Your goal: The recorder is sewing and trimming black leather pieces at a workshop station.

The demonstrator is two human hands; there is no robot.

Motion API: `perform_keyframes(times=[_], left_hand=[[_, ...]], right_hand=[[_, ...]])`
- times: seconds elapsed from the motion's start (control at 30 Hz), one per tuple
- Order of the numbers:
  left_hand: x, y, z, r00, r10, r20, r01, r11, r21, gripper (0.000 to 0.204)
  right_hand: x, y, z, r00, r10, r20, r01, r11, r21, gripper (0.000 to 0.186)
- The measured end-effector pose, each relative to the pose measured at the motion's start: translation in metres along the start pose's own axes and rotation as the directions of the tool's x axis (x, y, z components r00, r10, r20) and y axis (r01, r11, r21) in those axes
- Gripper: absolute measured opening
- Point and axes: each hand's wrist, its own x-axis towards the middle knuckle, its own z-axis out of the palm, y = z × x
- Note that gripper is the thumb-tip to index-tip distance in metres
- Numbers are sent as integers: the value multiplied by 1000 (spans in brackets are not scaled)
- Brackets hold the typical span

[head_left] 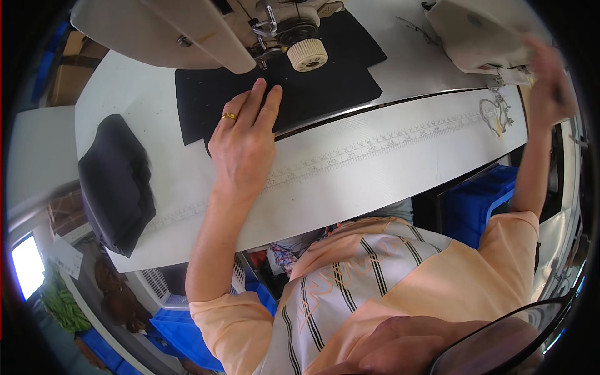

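My left hand (244,137), with a gold ring on one finger, lies flat with its fingers stretched out on a piece of black fabric (312,97). The fingertips are just short of the needle area of a sewing machine (169,34), whose round white dial (307,55) faces me. The fabric has a notched outline and runs beneath the machine head, which hides part of it. My right hand (553,94) is raised at the far right, beside the machine's pale right-hand end (475,34). Motion blurs its fingers, and a dark patch shows at it that I cannot make out.
More black pieces (115,187) lie at the table's left edge. Ruler markings (350,153) run along the white tabletop (375,181). A looped metallic tangle (497,115) lies at its right end. Blue crates (481,200) and a white basket (159,287) stand below.
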Motion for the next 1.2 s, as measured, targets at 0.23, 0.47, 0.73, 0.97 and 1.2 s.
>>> perform_keyframes(times=[0.23, 0.47, 0.73, 0.97, 1.2], left_hand=[[-3, 0, 1, 999, -10, 42, 10, 1000, 3, 36], [-2, 1, 3, 1000, 12, 2, -12, 1000, 3, 34], [-4, 0, -1, 1000, -1, 30, 2, 999, -50, 34], [-4, 1, -2, 999, 11, 38, -10, 999, -33, 36], [-3, 1, -2, 997, -37, 63, 40, 998, -51, 44]], right_hand=[[-5, -99, 203, 824, -157, 545, 5, 963, 269, 23], [-4, -97, 202, 860, -99, 500, -68, 950, 304, 15], [-15, -74, 193, 828, 151, 540, -216, 975, 58, 18], [-14, -98, 174, 796, -135, 590, 76, 989, 123, 27], [-22, -68, 157, 863, 37, 504, -86, 994, 74, 20]])
